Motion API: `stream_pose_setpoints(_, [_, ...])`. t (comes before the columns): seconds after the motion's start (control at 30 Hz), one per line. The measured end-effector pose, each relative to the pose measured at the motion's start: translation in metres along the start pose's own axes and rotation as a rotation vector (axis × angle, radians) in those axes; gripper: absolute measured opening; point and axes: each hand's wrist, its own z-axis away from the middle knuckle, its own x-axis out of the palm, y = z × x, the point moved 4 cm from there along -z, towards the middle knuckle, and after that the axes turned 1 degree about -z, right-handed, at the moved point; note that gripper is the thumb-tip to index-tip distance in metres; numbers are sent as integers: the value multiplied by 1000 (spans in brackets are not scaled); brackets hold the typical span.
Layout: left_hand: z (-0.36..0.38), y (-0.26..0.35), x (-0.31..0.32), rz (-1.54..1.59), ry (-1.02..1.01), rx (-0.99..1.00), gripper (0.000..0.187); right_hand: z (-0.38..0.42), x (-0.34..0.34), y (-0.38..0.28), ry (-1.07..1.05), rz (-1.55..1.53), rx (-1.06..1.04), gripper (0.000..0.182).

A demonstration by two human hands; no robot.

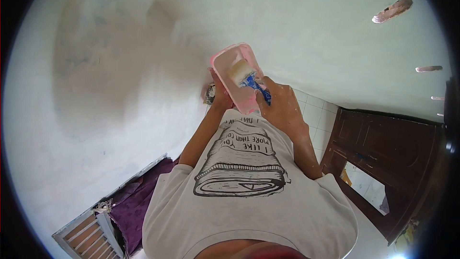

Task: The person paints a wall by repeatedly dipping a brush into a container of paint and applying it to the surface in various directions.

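A pink rectangular tray [245, 103] with pale paint in it is held up in front of my chest. My left hand [222, 92] grips its left side, the fingers partly hidden beneath it. In my right hand [280, 108] is the blue handle of a wide paintbrush [248, 80]. The pale bristles of the brush lie over the inside of the tray and point up and left. White specks dot my right hand and forearm.
Pale walls [297, 24] meet in a corner ahead, with darker patches at left. A dark brown wooden cabinet [383, 139] stands at right on white floor tiles [312, 115]. At lower left are a purple cloth [136, 201] and a barred window frame [88, 235].
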Motion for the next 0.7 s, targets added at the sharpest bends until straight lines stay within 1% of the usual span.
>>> stream_pose_setpoints(0.07, [0,-12,-6,72,-121,36,97,-3,4,1,32,-30,96,32])
stream_pose_setpoints(0.1, [0,-21,-10,77,-115,29,97,-5,9,6,25,-30,104,32])
stream_pose_setpoints(0.17, [-4,-38,-19,114,9,-43,95,-12,23,17,-76,138,42,33])
stream_pose_setpoints(0.2, [-2,-39,-20,112,9,-46,95,-5,20,21,-75,135,44,33])
stream_pose_setpoints(0.27, [0,-37,-24,204,-41,-69,94,7,14,26,-141,172,-56,30])
stream_pose_setpoints(0.3, [3,-39,-25,205,-37,-72,94,8,14,26,-145,170,-53,30])
stream_pose_setpoints(0.37, [8,-43,-26,114,-35,-46,94,6,10,32,-152,301,46,29])
stream_pose_setpoints(0.5, [14,-48,-34,92,-4,-63,93,7,21,19,-94,234,-24,28])
stream_pose_setpoints(0.57, [22,-46,-35,104,49,-38,91,13,27,14,-238,188,-111,28])
stream_pose_setpoints(0.6, [25,-45,-35,103,60,-32,91,14,26,18,-247,182,-118,28])
stream_pose_setpoints(0.67, [31,-42,-32,243,34,4,90,12,24,32,-233,263,-50,29])
stream_pose_setpoints(0.7, [34,-43,-33,242,46,4,90,9,19,24,-218,224,38,28])
